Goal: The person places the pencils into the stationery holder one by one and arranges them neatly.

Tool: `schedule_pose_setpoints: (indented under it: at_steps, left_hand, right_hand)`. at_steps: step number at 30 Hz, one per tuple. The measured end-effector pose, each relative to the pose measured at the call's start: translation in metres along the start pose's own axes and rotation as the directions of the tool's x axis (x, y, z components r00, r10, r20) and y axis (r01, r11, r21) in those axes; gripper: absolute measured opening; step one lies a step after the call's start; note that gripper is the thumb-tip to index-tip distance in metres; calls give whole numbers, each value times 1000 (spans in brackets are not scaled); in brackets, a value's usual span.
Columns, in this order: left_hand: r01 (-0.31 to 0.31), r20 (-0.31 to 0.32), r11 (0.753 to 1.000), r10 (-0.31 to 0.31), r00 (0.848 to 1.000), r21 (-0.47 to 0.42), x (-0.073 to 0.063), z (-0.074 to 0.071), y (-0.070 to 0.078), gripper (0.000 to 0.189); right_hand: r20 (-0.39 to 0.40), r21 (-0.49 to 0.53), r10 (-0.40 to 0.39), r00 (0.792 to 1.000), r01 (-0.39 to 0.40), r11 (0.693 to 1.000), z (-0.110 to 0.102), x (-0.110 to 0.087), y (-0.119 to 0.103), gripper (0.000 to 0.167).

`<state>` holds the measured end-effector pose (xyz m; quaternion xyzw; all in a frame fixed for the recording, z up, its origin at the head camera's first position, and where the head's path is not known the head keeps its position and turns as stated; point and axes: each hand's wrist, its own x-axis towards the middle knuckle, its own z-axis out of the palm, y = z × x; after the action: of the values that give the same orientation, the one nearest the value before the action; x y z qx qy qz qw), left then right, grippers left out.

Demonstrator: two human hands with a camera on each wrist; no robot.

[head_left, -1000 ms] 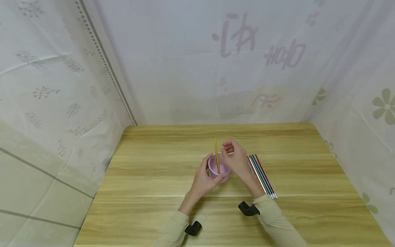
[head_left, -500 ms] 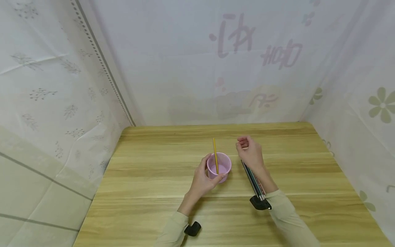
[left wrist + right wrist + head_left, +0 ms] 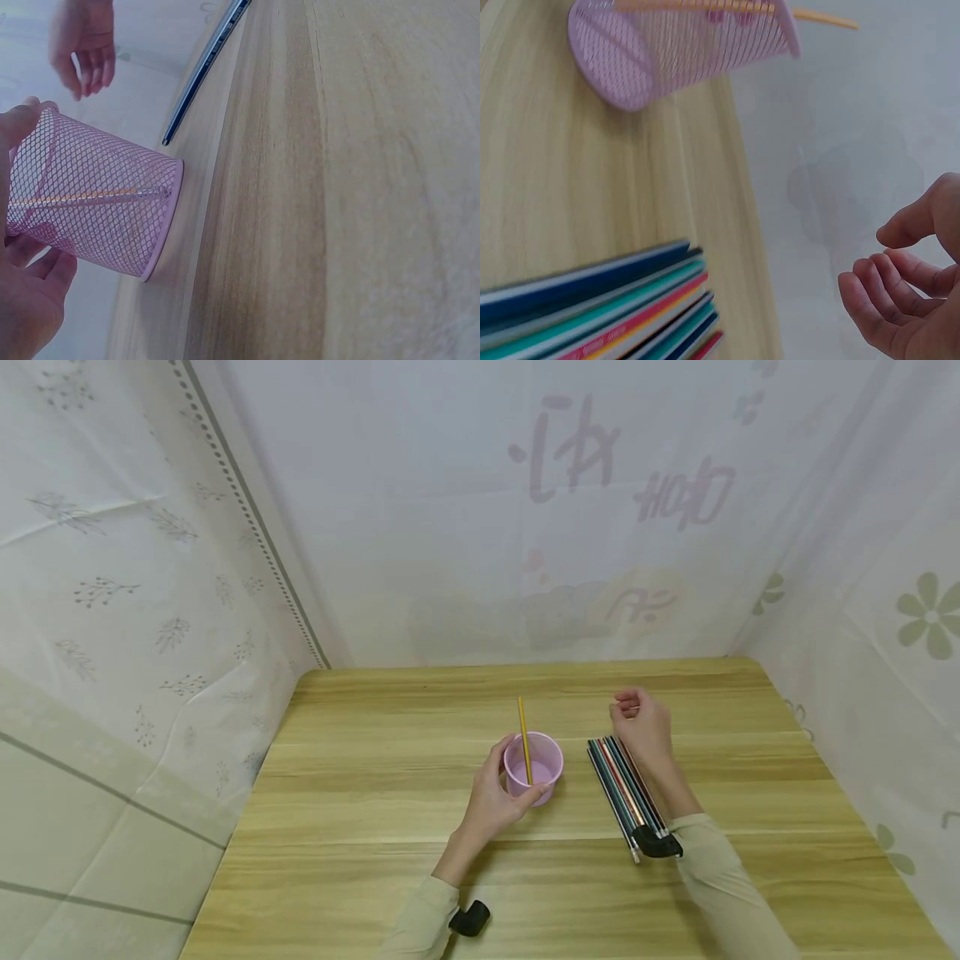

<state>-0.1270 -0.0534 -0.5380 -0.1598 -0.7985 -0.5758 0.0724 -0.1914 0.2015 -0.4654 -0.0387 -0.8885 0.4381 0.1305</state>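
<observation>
Holding the pink mesh cup (image 3: 544, 750) is my left hand (image 3: 493, 802), curled around its near left side, thumb along the front and fingers behind. My left sleeve (image 3: 424, 917) is pale green, with a black fitting (image 3: 470, 917) at the wrist. The cup is mouth-up, left of the middle of the row of things; one yellow pencil (image 3: 524, 739) slants inside it, rising well above the rim and leaning a little left. Through the mesh in the left wrist view, its lower end shows near the base.

To the right of the cup, apart from it, a row of pencils (image 3: 619, 785) lies side by side on the wooden tabletop (image 3: 360, 793), in navy, teal, red and darker colours, with pale ends toward me. A second black fitting (image 3: 657, 842) at my right wrist covers part of those near ends.

Farthest right is my right hand (image 3: 645, 727), just beside the far end of the row, fingers loosely bent and thumb apart from the fingertips. Its matching sleeve (image 3: 726, 881) reaches in from the lower right.
</observation>
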Motion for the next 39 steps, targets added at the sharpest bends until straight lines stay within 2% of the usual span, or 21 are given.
schedule_pose_setpoints:
  at_steps: [8,16,23,31,39]
  left_hand:
    - [13,-4,1000,-13,1000,-10,1,0,1,91]
    - [12,-10,1000,-12,1000,-12,0,1,-2,91]
    - [11,-6,1000,-11,1000,-25,0,1,-1,92]
    - [10,1,1000,-10,1000,-17,1,1,-1,92]
    - [8,6,1000,-8,1000,-8,0,0,-1,91]
  right_hand:
    - [32,-35,71,997,-70,997,-8,-3,20,22]
    - [44,-62,91,995,-88,994,-11,-3,44,22]
    - [98,-107,126,987,-116,988,-9,-5,62,28]
    - [107,-161,169,980,-151,975,-1,-13,76,28]
    - [105,-210,139,985,-115,971,7,-17,81,22]
